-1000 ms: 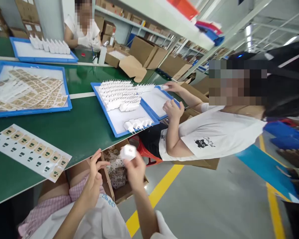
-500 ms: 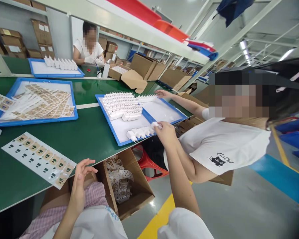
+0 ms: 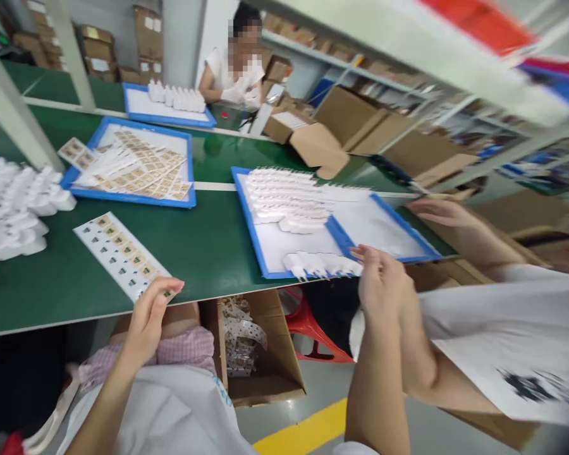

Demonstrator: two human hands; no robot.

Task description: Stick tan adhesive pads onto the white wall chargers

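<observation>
Now, left hand (image 3: 146, 322): fingers stretched out loosely together, thumb a little apart, nothing gripped; it overlaps the near right end of the sticker sheet (image 3: 123, 256), though I cannot tell whether they touch.
Right hand (image 3: 382, 281): fingers partly bent and blurred, by the right end of the near row of plugs (image 3: 317, 264); whether they hold anything, I cannot tell.
Near row of plugs: white, side by side along the near edge of the blue-rimmed tray (image 3: 275, 243), prongs toward the near side.
Far block of plugs (image 3: 287, 196): packed in ranks at the far side of that tray.
Sticker sheet: on the green table (image 3: 203, 246), left of the tray.
Left edge: heaped white plugs (image 3: 9, 215).
Far left: sticker strips (image 3: 142, 161) piled in another tray (image 3: 142, 198).
Right: a co-worker's hand (image 3: 439, 212), fingers extended.
</observation>
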